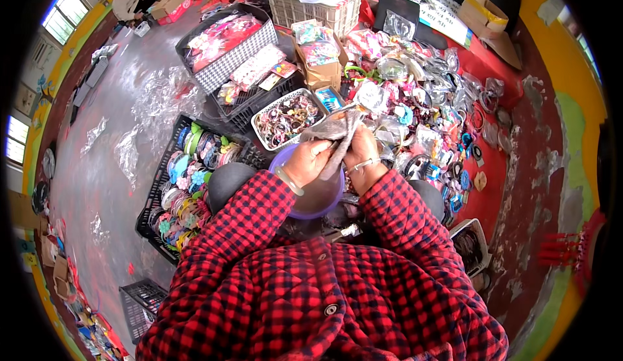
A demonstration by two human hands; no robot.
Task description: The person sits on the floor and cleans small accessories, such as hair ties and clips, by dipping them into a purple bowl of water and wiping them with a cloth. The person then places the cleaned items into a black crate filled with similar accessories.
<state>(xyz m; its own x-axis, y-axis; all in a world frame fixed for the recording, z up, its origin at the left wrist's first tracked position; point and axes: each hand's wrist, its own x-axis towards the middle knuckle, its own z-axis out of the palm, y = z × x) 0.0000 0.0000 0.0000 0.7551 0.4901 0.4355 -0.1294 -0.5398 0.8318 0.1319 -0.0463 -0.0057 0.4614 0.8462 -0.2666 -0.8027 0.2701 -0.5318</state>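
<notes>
Both hands are closed on a greyish-brown cloth (334, 129), bunched up and hanging between them. My left hand (307, 162) grips its left side, fingers curled in. My right hand (363, 150) pinches the other side, with a fold standing up above the fingers. Right below is a purple basin (336, 200) between my knees; part of its rim is hidden by the left hand and cloth. Beyond the hands, a white basket (259, 127) holds small hair ties and bands.
A black crate (150, 221) of colourful headbands stands at the left. To the right spreads a heap of packaged hair accessories (415, 105) on red cloth. Behind are a checked grey basket (243, 56), a cardboard box (322, 72) and a beige crate (344, 17). A person (130, 3) sits far left.
</notes>
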